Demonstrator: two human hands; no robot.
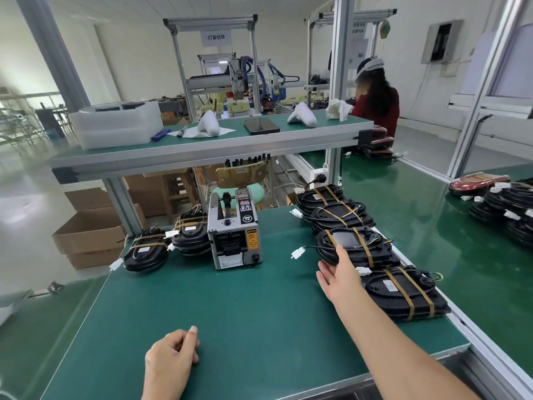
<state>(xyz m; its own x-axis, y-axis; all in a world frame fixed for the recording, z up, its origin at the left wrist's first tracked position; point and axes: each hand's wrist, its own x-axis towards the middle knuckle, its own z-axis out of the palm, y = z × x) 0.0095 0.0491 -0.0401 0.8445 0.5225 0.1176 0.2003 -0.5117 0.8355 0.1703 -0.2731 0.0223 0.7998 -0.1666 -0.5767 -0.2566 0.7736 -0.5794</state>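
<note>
My right hand (337, 274) reaches out to a black oval lamp part (353, 245) bound with brown tape bands, in a row of such stacks along the table's right side. Its fingers lie straight against the part's near left edge. My left hand (170, 360) rests on the green mat (245, 313) near the front edge, fingers loosely curled, holding nothing. A grey tape dispenser machine (235, 232) stands in the middle of the mat. More black taped parts (147, 251) sit to its left.
A nearer taped stack (403, 293) lies by my right forearm. A raised green shelf (202, 140) spans the back, carrying white bins and wrapped items. Cardboard boxes (89, 235) stand on the floor at left. A person sits at the bench behind, at right.
</note>
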